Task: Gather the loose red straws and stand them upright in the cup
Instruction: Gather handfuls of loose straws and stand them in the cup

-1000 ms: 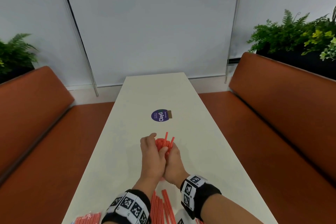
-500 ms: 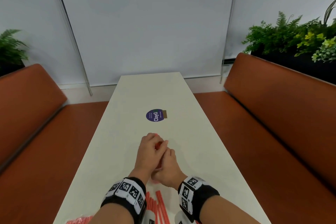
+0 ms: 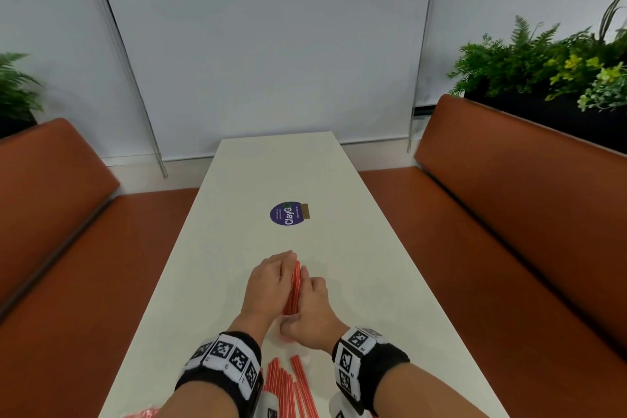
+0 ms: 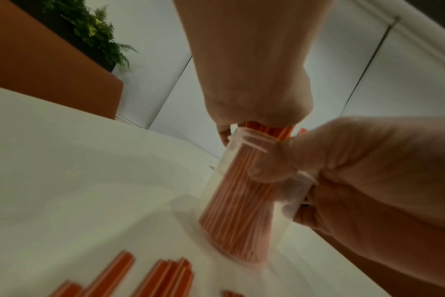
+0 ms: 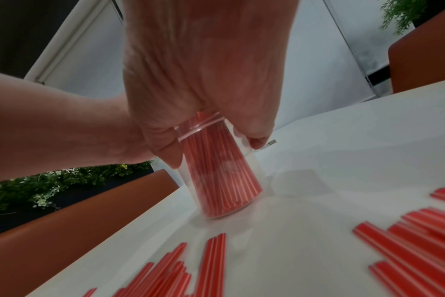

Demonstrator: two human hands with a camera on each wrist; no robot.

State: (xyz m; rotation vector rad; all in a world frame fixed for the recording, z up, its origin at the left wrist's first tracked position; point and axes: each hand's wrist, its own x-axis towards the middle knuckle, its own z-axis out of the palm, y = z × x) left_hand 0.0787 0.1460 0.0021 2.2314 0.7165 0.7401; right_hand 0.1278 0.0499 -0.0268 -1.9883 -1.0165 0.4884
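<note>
A clear plastic cup (image 4: 244, 203) stands on the white table (image 3: 339, 248), packed with red striped straws (image 5: 216, 172). My right hand (image 3: 314, 302) grips the cup near its rim, thumb on the wall. My left hand (image 3: 271, 282) holds the bundle of straws (image 3: 296, 285) above the rim, fingers lying along it. In the head view both hands hide most of the cup. More loose red straws (image 3: 288, 387) lie flat on the table just in front of my wrists, and they also show in the right wrist view as loose straws (image 5: 419, 241).
A purple round sticker (image 3: 286, 213) lies further up the table. Orange benches (image 3: 509, 214) run along both sides, with plants (image 3: 543, 68) behind. A crumpled red-and-clear wrapper (image 3: 142, 413) sits at the near left edge.
A second ago straw tips stuck out above my hands; my left fingers now lie over the bundle, which shows between both hands. The hands stay at the same spot.
</note>
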